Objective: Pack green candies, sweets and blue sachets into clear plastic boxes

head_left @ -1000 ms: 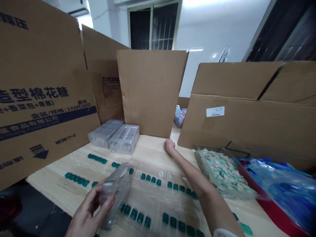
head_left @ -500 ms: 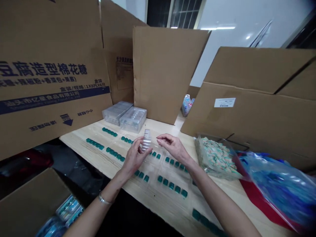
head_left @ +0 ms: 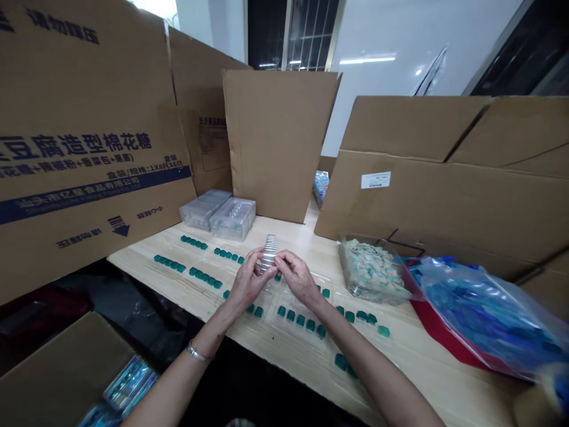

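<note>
My left hand (head_left: 249,280), with a bracelet at the wrist, is closed around a narrow stack of shiny silvery pieces (head_left: 269,250), held upright above the table. My right hand (head_left: 297,274) has its thumb and fingers pinched together at the right side of this stack, touching it. Below and around both hands, small dark green blocks (head_left: 205,277) lie in short rows in clear plastic trays. Another row of green blocks (head_left: 301,321) is just in front of my right forearm. The fingers hide part of the stack.
Clear plastic boxes (head_left: 233,218) stand at the back left of the wooden table (head_left: 284,370). A clear tub of small printed packets (head_left: 371,270) and a red tray (head_left: 438,332) with bagged blue items (head_left: 484,314) are on the right. Cardboard panels (head_left: 275,142) surround the back.
My right hand has moved left and its fingertips now touch the silvery stack; before, they were apart from it. The camera view has shifted slightly.
</note>
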